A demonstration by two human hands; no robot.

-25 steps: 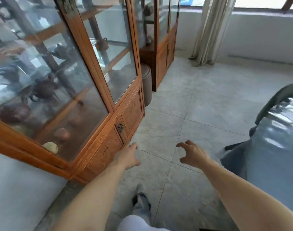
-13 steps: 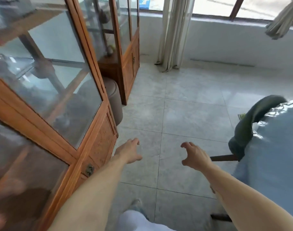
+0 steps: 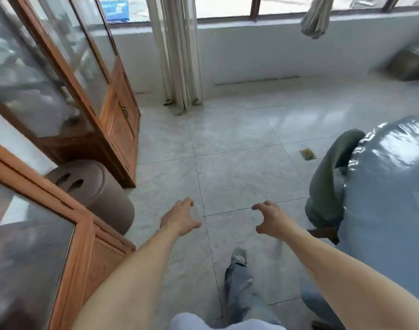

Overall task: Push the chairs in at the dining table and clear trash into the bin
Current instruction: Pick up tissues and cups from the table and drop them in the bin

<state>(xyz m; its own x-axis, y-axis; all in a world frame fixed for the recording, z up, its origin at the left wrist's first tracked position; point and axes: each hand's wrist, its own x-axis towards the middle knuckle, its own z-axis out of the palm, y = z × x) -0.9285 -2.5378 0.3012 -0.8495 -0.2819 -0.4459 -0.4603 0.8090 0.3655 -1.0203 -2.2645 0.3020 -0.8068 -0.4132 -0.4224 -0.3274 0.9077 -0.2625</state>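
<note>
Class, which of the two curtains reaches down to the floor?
The left curtain, beside the cabinet; the right curtain is bunched up high near the window.

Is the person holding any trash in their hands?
No, the left hand and right hand are both open and empty above the floor.

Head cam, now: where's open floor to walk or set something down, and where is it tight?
Open: tiled floor between the wooden cabinet, curtain and covered table, ahead of both empty hands, left and right. Tight: the brown stool wedged between cabinets; chair at the table. A small scrap lies on the floor.
</note>
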